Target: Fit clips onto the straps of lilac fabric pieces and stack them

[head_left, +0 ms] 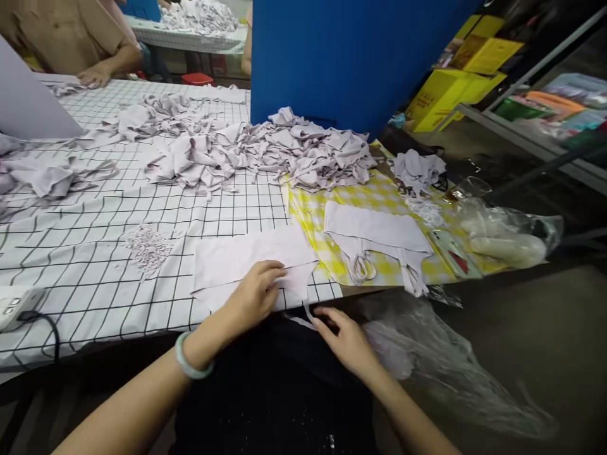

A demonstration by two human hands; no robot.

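Person's left hand [260,292] rests on the pale lilac cloth piece [251,248], center of frame, fingers curled with the thumb drawn in — can't tell whether it pinches fabric or only presses. Right hand [345,340], lower center, seems to pinch the thin strap [308,311] between thumb and index, just past the table edge.

For good handling, the left hand probably should press close to the strap's base, so a tug doesn't drag the panel. Right hand likely does best with a light, even pull: the strap looks narrow and could twist or stretch. Keeping the cloth flat helps too; a rucked layer could easily get missed.

The cloth piece lies on the white gridded cover [104,303], near the lower edge. It is a wide band, mostly smooth, matte, with a line running across it; below that, the lower right tapers toward the strap. A similar garment [379,229] lies right of center on the yellow checked cloth [306,205] — same color, two looped straps hanging down.
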